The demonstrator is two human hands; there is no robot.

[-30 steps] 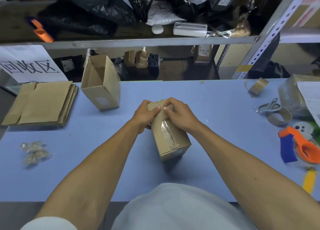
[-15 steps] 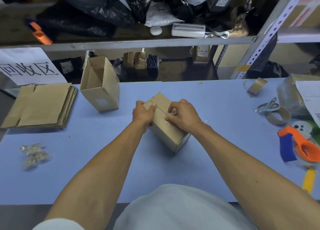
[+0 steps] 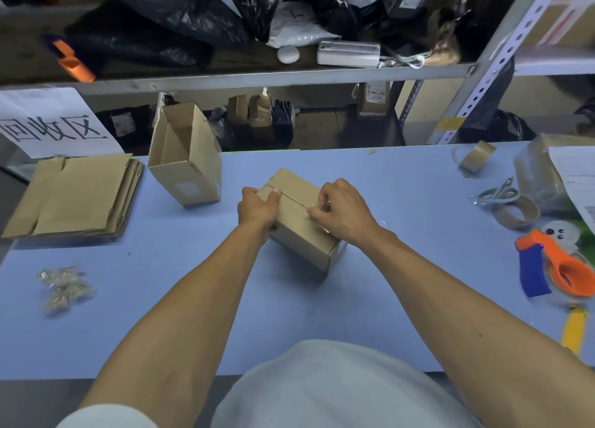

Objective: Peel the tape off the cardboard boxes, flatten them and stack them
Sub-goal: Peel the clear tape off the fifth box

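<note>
Two hands work one small closed cardboard box [image 3: 297,215] on the blue table [image 3: 402,266]: left hand [image 3: 257,207] grips its far end, right hand [image 3: 338,208] pinches clear tape [image 3: 314,209] beside the top seam. Box looks light, stiff, easily dented; tape thin, tear-prone, best pulled low.

- your forearms are bare from wrist to past the elbow.
- a short white sleeve [image 3: 106,416] shows at your left upper arm.
- your pale grey-white top [image 3: 322,392] fills the lower middle, plain, without markings.
</note>
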